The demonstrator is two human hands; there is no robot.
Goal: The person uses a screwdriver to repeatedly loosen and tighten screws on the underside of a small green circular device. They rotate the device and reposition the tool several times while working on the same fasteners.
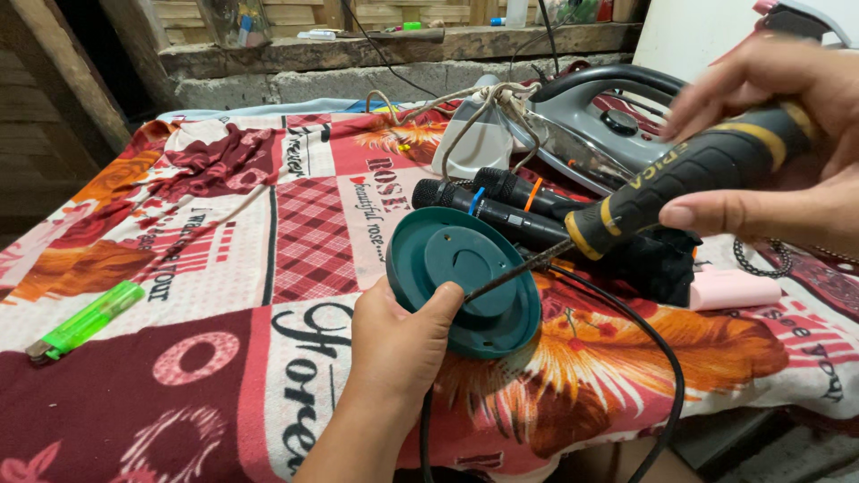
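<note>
My left hand [398,335] grips a round teal plastic base [447,259] by its lower edge, its underside turned up toward me; a black cord [667,376] runs from it. My right hand [787,152] holds a screwdriver [689,174] with a black and yellow handle. Its thin metal shaft points down-left and the tip rests on the teal base near its raised centre. Both hands are above a table spread with a patterned red, white and orange cloth [224,268].
Two black microphones [501,206] lie just behind the base. A grey clothes iron [591,125] with a bundled cord sits at the back. A green lighter [85,320] lies at left, a pink object [729,291] at right. A concrete ledge runs behind.
</note>
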